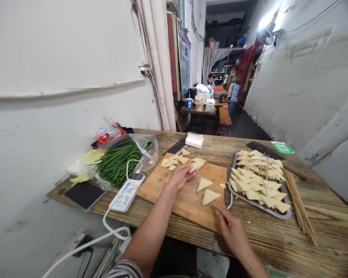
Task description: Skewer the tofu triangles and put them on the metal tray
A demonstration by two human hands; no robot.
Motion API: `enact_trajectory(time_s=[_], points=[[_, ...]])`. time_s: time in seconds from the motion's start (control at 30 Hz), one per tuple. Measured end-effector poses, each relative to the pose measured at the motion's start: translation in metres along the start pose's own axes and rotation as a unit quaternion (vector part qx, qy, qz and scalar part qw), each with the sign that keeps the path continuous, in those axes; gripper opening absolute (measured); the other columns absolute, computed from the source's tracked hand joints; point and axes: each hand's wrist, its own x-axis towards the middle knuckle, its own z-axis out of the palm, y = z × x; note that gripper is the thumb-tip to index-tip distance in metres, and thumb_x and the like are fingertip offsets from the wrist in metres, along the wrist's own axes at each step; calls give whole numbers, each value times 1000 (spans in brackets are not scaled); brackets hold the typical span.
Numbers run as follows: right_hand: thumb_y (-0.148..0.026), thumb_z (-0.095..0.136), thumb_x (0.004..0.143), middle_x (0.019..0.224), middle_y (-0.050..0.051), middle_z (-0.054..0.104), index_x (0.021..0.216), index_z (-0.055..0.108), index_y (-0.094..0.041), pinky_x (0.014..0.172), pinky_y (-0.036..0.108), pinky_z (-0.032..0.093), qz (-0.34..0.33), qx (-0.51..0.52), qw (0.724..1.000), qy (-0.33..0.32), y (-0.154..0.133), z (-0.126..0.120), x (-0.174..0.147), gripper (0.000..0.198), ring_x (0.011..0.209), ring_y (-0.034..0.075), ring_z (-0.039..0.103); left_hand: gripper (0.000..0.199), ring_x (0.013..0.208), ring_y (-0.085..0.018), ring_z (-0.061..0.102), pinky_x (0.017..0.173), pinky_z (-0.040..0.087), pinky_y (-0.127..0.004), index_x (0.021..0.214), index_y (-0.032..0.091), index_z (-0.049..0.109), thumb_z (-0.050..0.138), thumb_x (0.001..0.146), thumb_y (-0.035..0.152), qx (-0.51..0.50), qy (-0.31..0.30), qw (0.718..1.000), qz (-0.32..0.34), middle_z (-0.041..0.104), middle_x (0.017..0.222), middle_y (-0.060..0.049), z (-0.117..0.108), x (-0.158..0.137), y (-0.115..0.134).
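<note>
My right hand (230,227) pinches the lower end of a thin wooden skewer (214,203) above the front right of a wooden cutting board (162,189). Two pale triangular tofu slices (210,197) are threaded along this skewer. At its far end, my left hand (181,177) has its fingers closed on another tofu slice (196,166); whether the tip pierces that one I cannot tell. Several loose tofu slices (174,160) lie at the back of the board. To the right, a metal tray (284,214) carries many skewered triangles in overlapping rows.
A bundle of bare skewers (300,208) lies right of the tray. On the left are green chives (116,162) in plastic, a white power strip (127,193) with a cable, and a black phone-like slab (85,194). A white box (194,140) stands behind the board. Farther back, a person sits.
</note>
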Motion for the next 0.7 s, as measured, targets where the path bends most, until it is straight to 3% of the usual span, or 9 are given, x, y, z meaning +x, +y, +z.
enact_trajectory(time_s=[0.23,0.47,0.7], points=[[-33,39,85,94,11,67,102,65,-12,71,29,52,4,2,1000,-6,0,-1,0,36,81,21,65,16,69,-13,62,62,53,-20,83,6,64,64,69,13,5,0,1000,0,65,84,-12,-1,2,-2],[-31,38,86,95,10,67,102,65,-14,72,30,52,8,-6,1000,-29,-4,-3,0,36,84,21,65,18,51,-5,54,44,41,-12,83,6,64,66,66,13,32,-10,999,1,60,64,-5,2,-1,2],[-30,37,86,97,11,66,103,64,-14,74,31,51,14,-16,999,-41,-5,-4,1,36,85,22,64,26,51,-4,52,44,37,-13,82,7,65,72,60,20,76,-16,997,11,60,64,-4,2,-2,-1]])
